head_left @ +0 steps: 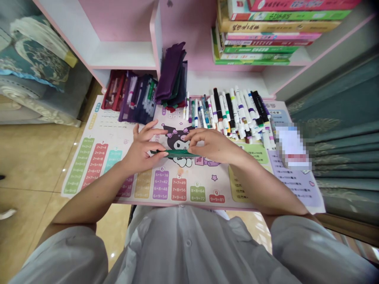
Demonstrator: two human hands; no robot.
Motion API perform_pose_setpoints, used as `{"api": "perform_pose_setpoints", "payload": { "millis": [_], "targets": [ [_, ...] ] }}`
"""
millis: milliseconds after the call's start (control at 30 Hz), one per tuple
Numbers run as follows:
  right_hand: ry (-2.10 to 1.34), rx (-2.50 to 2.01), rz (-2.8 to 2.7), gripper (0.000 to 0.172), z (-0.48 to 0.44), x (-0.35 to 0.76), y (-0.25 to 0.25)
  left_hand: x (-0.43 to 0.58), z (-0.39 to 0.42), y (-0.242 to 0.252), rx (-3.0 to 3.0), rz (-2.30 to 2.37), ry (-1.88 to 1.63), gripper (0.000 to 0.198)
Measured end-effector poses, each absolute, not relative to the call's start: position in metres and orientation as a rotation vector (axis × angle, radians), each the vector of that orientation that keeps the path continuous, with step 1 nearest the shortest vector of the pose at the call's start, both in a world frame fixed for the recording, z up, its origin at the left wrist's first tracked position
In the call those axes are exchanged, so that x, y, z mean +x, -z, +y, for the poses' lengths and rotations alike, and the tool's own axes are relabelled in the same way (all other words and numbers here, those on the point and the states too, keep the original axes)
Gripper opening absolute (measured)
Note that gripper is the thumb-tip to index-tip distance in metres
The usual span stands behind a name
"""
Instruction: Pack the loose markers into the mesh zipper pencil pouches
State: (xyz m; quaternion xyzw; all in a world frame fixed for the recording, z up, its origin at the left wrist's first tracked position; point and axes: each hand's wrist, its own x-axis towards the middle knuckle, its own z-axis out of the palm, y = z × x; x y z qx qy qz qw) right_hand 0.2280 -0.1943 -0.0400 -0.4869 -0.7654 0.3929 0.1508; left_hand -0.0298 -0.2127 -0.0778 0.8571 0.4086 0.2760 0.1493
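green strip (171, 154) pinched between left hand (142, 148) and right hand (214, 146) — markers (233, 114) beyond

Marker pens (233, 114) lie heaped on a times-table mat (106, 118) beside purple pouches (171, 77).

I'm getting a bright, evenly lit feed, sharp through the middle. Small white glints of glare sit on the glossy floor tiles (35, 157), and only faint, soft shadows fall beneath the left hand (145, 148) and right hand (211, 146) on the desk mat (183, 185). The wide lens bows the pink shelf (118, 23) and curtain (346, 157) toward the edges, and a pixelated blur (293, 148) hides one patch on the right.
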Motion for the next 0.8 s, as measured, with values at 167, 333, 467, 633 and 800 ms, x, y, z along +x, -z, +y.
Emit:
{"api": "perform_pose_setpoints", "payload": {
  "millis": [167,333,467,633,800],
  "targets": [
    [-1.129,-1.411,-2.211,0.020,-0.194,0.231,0.040,-0.030,-0.212,0.077,2.460,1.188,-0.769,0.028],
    [-1.151,-1.470,-2.190,0.020,-0.194,0.232,0.036,-0.031,-0.212,0.077,2.458,1.181,-0.787,0.026],
    [-1.175,-1.496,-2.186,0.019,-0.194,0.234,0.033,-0.031,-0.211,0.077,2.452,1.172,-0.801,0.026],
    [-1.222,-1.539,-2.175,0.017,-0.194,0.236,0.028,-0.031,-0.211,0.074,2.435,1.208,-0.757,0.026],
    [-1.207,-1.575,-2.192,0.016,-0.192,0.241,0.029,-0.033,-0.211,0.074,2.427,1.222,-0.748,0.025]
  ]
}}
